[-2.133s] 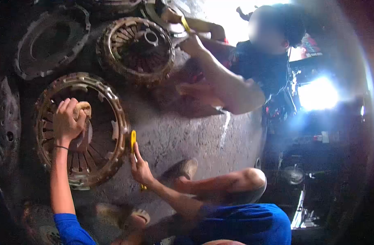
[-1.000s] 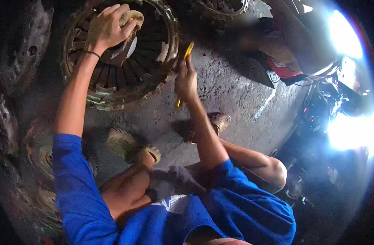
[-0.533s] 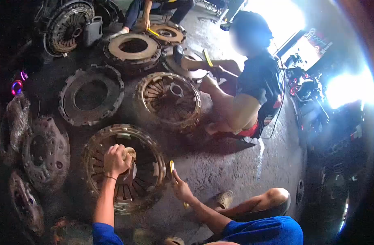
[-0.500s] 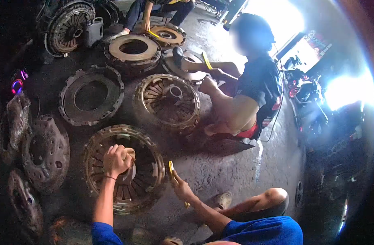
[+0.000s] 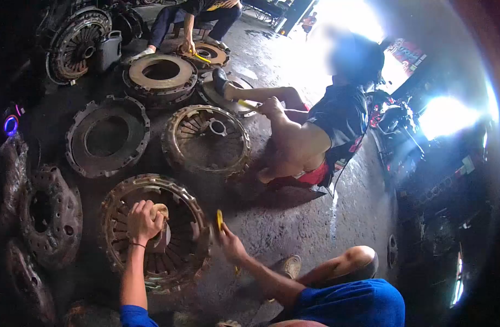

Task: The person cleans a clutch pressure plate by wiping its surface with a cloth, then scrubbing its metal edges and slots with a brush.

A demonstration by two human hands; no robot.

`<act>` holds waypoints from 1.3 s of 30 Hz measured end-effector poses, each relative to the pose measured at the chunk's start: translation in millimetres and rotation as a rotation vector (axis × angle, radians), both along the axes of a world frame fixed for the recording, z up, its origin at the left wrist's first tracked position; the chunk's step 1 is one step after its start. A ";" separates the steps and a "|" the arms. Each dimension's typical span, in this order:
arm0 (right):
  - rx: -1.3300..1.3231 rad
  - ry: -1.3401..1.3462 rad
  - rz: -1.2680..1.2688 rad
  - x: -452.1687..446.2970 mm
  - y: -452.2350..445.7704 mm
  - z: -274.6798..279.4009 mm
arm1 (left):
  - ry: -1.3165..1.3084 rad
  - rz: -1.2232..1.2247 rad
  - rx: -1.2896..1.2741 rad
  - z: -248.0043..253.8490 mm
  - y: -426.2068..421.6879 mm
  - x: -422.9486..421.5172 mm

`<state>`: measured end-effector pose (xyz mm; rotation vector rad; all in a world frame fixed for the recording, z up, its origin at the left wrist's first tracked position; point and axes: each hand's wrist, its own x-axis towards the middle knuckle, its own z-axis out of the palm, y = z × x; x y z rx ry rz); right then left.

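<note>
My left hand point(image 5: 142, 222) is closed on a tan, rounded piece point(image 5: 159, 210) above a large clutch pressure plate point(image 5: 115, 210). The held piece's kind is unclear, as my fingers cover part of it. Beneath it, a pale surface shows near the plate's centre, with dark radial fingers around it. My right hand point(image 5: 232, 245) grips a slim yellow brush point(image 5: 219, 219), upright just off the plate's right rim. Most of the brush is hidden by my palm.
Another pressure plate point(image 5: 171, 143), a dark ring point(image 5: 75, 139) and stacked discs point(image 5: 134, 82) lie ahead. Worn plates point(image 5: 52, 218) stand at left. A seated co-worker point(image 5: 337, 120) holds a yellow tool at right; a second person point(image 5: 190, 32) works at the back.
The view has shifted, so most things sit further left. My right hand's brush has tipped and moved slightly. The near co-worker's yellow tool has swung lower. My left hand stays over the plate.
</note>
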<state>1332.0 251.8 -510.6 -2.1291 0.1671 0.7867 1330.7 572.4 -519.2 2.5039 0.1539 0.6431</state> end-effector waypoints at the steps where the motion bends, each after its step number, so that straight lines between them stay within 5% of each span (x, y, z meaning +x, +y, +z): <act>1: -0.011 -0.038 0.014 -14.5 -8.6 -4.2 | 0.000 -0.004 -0.003 0.0 0.3 0.7; 5: -0.135 -0.102 0.195 -63.8 -20.7 -28.3 | 0.034 -0.016 -0.025 -0.1 -2.3 -0.6; 6: 0.021 0.049 0.081 -53.5 -11.6 -26.7 | 0.022 -0.015 -0.035 -2.9 -2.6 -0.3; 9: -0.059 0.137 0.031 -47.0 -3.6 -18.7 | 0.029 -0.004 -0.023 2.6 6.0 -2.2; 16: 0.064 -0.110 0.126 -70.0 -37.2 -10.8 | 0.042 -0.014 -0.019 6.7 -1.0 -0.6; 20: -0.003 -0.115 0.060 -50.0 -19.3 -68.2 | 0.052 -0.007 -0.019 0.8 -0.2 -0.9; 23: -0.142 0.128 0.035 -38.9 3.1 -8.1 | 0.042 -0.024 -0.022 0.5 1.7 -0.5; 27: -0.028 -0.083 0.108 -47.2 -26.3 -49.4 | 0.084 -0.004 -0.015 -1.0 0.9 -0.5; 32: 0.051 0.069 0.132 -77.4 -52.0 -49.8 | 0.050 -0.005 -0.013 -1.8 1.3 -0.4; 34: 0.022 -0.050 0.207 -77.7 -41.4 -31.0 | 0.086 -0.009 -0.024 -3.1 1.8 -0.2; 36: -0.089 0.107 0.154 -45.2 -3.8 7.0 | 0.089 -0.011 -0.023 -3.3 2.9 -0.6; 39: -0.075 0.064 0.116 -45.5 -5.8 -18.9 | 0.067 -0.011 -0.018 -1.7 2.8 -1.5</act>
